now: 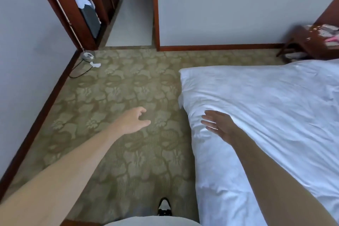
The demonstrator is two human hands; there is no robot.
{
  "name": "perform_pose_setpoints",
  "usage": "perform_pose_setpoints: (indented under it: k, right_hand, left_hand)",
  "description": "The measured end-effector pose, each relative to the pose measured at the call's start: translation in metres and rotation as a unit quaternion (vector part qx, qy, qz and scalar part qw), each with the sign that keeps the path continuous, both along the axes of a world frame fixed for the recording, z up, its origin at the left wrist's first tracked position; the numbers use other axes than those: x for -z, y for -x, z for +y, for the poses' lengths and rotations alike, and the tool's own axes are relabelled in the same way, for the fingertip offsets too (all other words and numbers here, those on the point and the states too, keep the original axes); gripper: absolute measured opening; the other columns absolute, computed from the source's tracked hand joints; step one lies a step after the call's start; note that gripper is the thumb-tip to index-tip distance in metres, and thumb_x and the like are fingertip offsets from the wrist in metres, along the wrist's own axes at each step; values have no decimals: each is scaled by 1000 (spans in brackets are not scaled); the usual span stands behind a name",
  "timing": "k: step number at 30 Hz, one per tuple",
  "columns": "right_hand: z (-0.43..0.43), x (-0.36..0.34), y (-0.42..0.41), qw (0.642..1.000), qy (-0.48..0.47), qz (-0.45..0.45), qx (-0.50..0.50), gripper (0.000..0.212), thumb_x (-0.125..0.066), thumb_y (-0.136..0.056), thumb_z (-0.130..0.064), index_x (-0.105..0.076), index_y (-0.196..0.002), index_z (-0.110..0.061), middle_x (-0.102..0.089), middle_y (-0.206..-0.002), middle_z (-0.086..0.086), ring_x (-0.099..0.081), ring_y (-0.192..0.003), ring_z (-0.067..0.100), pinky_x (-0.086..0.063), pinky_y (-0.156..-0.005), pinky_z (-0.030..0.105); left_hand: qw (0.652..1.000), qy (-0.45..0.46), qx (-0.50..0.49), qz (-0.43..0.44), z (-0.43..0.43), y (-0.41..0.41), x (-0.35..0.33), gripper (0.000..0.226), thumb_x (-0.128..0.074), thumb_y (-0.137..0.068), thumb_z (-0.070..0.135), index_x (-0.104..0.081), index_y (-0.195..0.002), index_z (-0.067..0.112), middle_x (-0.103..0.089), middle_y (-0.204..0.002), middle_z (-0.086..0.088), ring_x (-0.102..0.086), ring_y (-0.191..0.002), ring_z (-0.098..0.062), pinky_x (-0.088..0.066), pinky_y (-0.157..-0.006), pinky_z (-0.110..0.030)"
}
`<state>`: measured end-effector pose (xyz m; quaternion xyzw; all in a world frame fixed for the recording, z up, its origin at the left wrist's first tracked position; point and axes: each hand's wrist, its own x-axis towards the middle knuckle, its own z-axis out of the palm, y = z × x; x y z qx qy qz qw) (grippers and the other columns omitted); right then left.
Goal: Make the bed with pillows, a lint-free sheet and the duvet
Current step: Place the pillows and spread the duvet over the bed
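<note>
Duvet (266,115) lies white over the bed, its far corner rounded and its near edge hanging down the side toward the carpet (119,88). Right hand (218,124) lies flat at that edge, fingers straight and spread, gripping nothing. Left hand (134,120) is out over the carpet, well apart from the bed, fingers loosely curled, empty. Open floor runs from the bedside to the wall (27,51) and on to the doorway (132,20). Lamp base (88,55) and cord (80,74) sit in the corner by the skirting. Chair (302,42) stands beyond the bed. One shoe (164,207) is beside the bed.
</note>
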<state>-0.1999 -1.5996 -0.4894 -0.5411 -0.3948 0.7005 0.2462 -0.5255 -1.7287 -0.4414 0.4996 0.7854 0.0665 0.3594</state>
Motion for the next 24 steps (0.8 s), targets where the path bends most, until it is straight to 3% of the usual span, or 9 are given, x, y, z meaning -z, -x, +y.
perform_pose_setpoints:
  k: [8, 13, 16, 24]
  right_hand:
    - [121, -33, 48, 990, -46, -68, 115, 21, -69, -96, -24, -72, -114, -12, -74, -119, 11, -73, -106, 28, -49, -106, 45]
    - [197, -47, 103, 973, -63, -105, 194, 19, -70, -96, -25, -73, -111, -15, -74, -119, 10, -74, -102, 24, -50, -104, 44]
    - [235, -54, 146, 966, -52, -101, 232, 21, -73, -94, -26, -74, -111, -14, -74, -119, 10, -75, -102, 24, -51, -101, 42]
    - [354, -60, 222, 951, -47, -100, 288, 31, -77, -90, -29, -71, -117, -15, -74, -117, 6, -75, -100, 21, -53, -104, 44]
  left_hand:
    - [991, -32, 122, -40, 208, 77, -7, 66, -61, -98, 49, -37, -154, 25, -42, -157, -2, -46, -139, -19, -43, -109, -39]
    - [980, -67, 149, -116, 327, 138, -29, 74, -66, -95, 47, -31, -157, 27, -47, -151, -3, -56, -116, -14, -48, -83, -27]
    - [970, -66, 199, -121, 393, 181, -47, 67, -65, -96, 46, -36, -154, 27, -49, -149, -1, -55, -123, -14, -43, -74, -19]
    - [953, -52, 285, -91, 569, 259, -61, 54, -63, -93, 57, -49, -141, 38, -54, -138, 11, -60, -107, -1, -54, -95, -36]
